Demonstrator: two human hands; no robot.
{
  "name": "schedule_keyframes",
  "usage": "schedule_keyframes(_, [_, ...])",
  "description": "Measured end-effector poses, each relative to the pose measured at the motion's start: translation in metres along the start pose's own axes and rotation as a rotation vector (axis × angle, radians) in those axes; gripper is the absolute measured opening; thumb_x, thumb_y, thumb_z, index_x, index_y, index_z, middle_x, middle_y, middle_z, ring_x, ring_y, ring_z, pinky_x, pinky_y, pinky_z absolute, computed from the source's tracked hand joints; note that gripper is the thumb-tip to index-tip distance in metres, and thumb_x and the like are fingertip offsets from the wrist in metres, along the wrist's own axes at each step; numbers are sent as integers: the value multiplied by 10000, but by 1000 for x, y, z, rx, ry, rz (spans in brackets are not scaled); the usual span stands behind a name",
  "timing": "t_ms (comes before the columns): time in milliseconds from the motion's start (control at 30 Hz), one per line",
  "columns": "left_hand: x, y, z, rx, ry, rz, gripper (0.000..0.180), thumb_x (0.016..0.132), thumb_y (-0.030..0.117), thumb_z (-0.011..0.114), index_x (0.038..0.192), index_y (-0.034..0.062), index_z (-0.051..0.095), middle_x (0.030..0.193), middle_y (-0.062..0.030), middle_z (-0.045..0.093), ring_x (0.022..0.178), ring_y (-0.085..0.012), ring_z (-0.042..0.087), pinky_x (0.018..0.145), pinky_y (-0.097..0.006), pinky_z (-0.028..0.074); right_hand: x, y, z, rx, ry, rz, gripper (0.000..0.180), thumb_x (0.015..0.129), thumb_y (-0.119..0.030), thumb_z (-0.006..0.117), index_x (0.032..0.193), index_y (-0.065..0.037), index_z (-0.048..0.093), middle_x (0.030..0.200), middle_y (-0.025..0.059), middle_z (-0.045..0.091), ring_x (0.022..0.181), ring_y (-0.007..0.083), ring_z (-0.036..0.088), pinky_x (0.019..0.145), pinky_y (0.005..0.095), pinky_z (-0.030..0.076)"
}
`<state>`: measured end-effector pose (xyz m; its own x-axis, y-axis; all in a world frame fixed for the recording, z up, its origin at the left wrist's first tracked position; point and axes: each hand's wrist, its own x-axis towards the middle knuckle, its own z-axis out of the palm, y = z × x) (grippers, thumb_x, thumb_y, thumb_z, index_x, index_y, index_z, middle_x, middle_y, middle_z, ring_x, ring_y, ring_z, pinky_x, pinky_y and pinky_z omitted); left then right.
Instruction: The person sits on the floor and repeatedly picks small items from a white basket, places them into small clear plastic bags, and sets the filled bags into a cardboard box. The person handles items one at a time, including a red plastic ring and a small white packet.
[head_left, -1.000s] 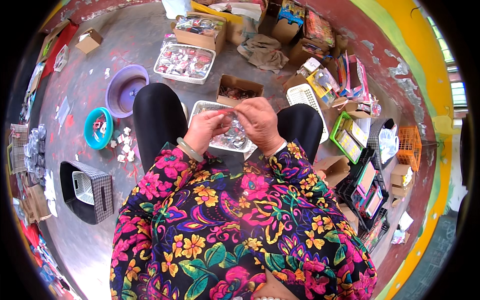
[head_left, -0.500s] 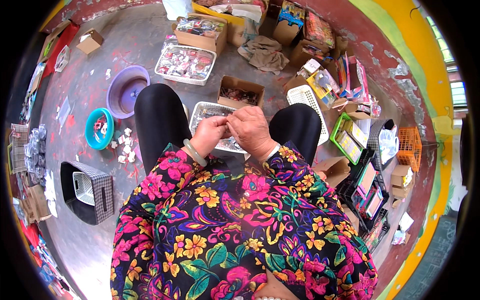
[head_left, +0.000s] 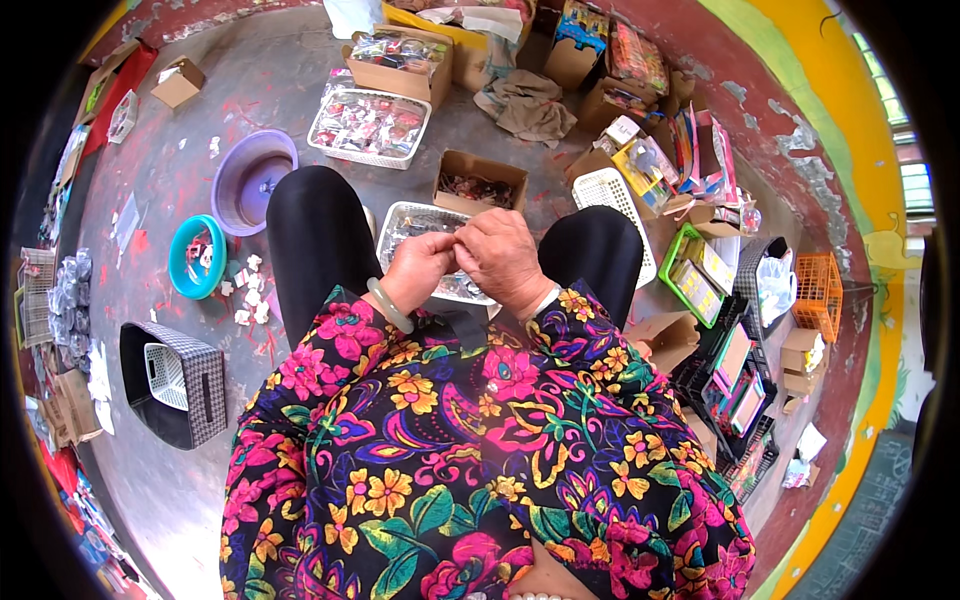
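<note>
My left hand and my right hand meet at the fingertips between my knees. The fingers of both are curled and pinched together; whatever they hold is too small or too covered to make out. Under them sits a white plastic basket with small clear-wrapped items inside, partly hidden by my hands. Just beyond it stands an open cardboard box with small dark reddish pieces in it.
Farther off lies a white basket of packaged items. To the left are a purple tub, a teal basin and a checked bin. On the right are an empty white basket, a green tray and black crates.
My hands stay together in nearly the same place, with only a slight shift of the fingers. Nothing else has visibly moved.
</note>
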<state>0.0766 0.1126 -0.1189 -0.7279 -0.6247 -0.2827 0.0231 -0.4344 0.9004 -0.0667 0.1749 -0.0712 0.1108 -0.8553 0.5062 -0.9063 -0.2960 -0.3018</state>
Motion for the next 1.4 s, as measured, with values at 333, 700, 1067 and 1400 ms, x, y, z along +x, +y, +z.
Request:
schedule_keyframes(333, [0,-3,-1,31,7,-4,189,841,0,531,1009,-21,614,860,-27,626,776,-88,569,713,-226,477,1,-1,-3,-20,-12,-19,108,689,-183,598,744,-94,569,764,43,529,793,213,513,723,347,373])
schedule_keyframes(700, [1,-5,-2,84,-2,22,182,838,-3,531,998,-17,617,847,-24,625,772,-85,564,709,-228,472,1,-1,-2,-16,3,-16,90,682,-179,598,707,-100,563,735,37,517,772,212,512,707,351,369])
schedule_keyframes(1067, [-1,1,1,81,-30,37,191,834,-16,526,1003,-19,615,868,-21,623,788,-83,556,717,-224,463,0,0,-1,2,53,0,92,664,-177,600,705,-101,566,749,34,538,769,208,525,704,345,376])
schedule_keyframes(1400, [1,-2,-2,350,1,175,183,828,32,559,993,-16,623,827,-29,634,766,-76,556,684,-227,456,2,-2,-5,-35,37,6,87,673,-148,626,744,-98,614,731,24,566,757,207,550,705,341,403])
